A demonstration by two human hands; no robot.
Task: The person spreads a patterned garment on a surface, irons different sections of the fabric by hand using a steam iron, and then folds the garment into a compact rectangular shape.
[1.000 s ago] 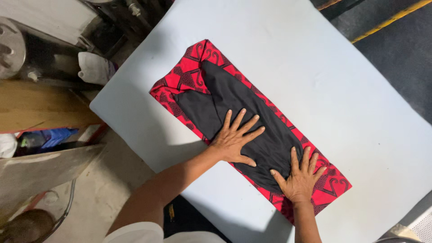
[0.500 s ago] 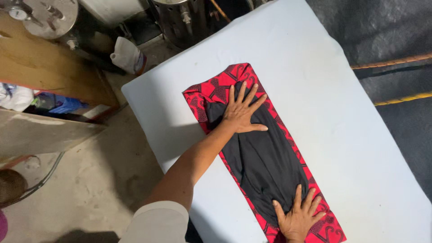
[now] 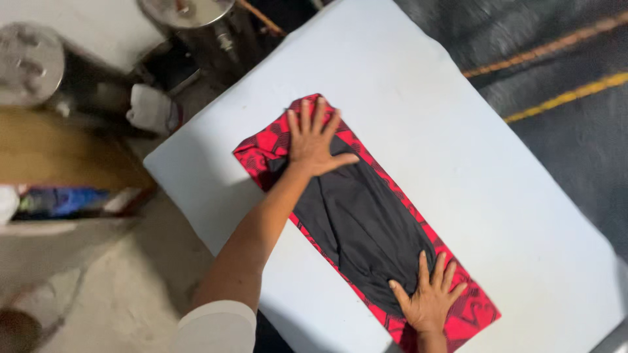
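Note:
A long folded garment (image 3: pixel 356 216), black in the middle with red patterned edges, lies diagonally on a white table (image 3: pixel 458 131). My left hand (image 3: pixel 314 138) lies flat with fingers spread on the garment's far end. My right hand (image 3: pixel 428 297) presses flat, fingers apart, on its near end. Neither hand grips the cloth; both palms rest on top of it.
Beyond the table's far left edge stand metal drums (image 3: pixel 190 13), a white bundle (image 3: pixel 150 108) and a wooden surface (image 3: pixel 59 153). A blue item (image 3: pixel 62 199) lies at the left. Dark floor with yellow lines (image 3: pixel 562 98) runs along the right.
My left hand has slid along the garment from its middle to its far end. My right hand has stayed pressed on the near end. The view has shifted.

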